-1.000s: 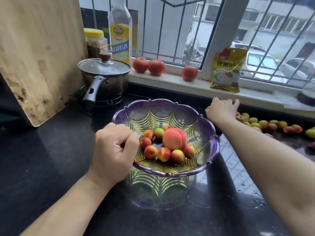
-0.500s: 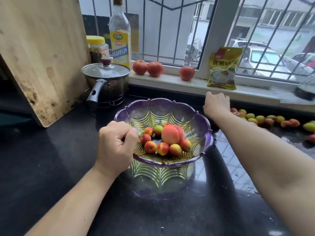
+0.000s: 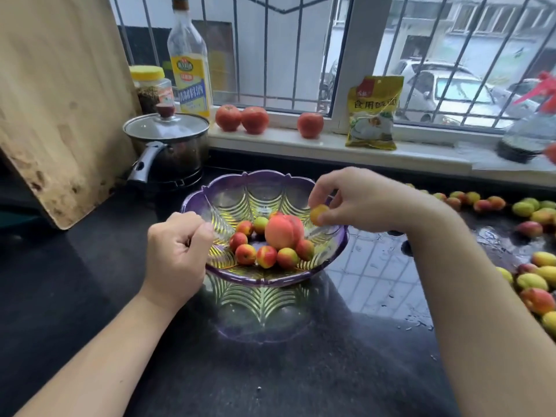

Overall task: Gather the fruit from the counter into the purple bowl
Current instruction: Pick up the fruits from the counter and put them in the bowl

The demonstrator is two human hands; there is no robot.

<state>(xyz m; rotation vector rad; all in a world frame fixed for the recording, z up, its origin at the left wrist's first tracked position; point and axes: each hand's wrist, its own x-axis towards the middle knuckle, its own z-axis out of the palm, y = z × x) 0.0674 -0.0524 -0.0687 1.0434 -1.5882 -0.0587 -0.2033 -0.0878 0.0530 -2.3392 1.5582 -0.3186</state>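
The purple scalloped bowl (image 3: 249, 181) stands mid-counter and holds a large peach (image 3: 282, 231) with several small red-yellow apricots around it. My left hand (image 3: 177, 254) is closed on the bowl's near-left rim. My right hand (image 3: 358, 200) hovers over the bowl's right rim, fingertips pinching a small yellow apricot (image 3: 318, 214). More loose apricots (image 3: 493, 203) lie in a row along the back right of the black counter, and another cluster of apricots (image 3: 538, 284) sits at the right edge.
A lidded steel pot (image 3: 168, 145) sits behind the bowl at left, beside a big wooden cutting board (image 3: 57, 100). A bottle (image 3: 189, 64), jar, three tomatoes (image 3: 255, 119) and a yellow packet (image 3: 373, 112) line the windowsill. The counter right of the bowl is wet.
My right hand has come back from the row of apricots at the back right and now holds one small apricot over the bowl's rim. The left hand stays on the rim.
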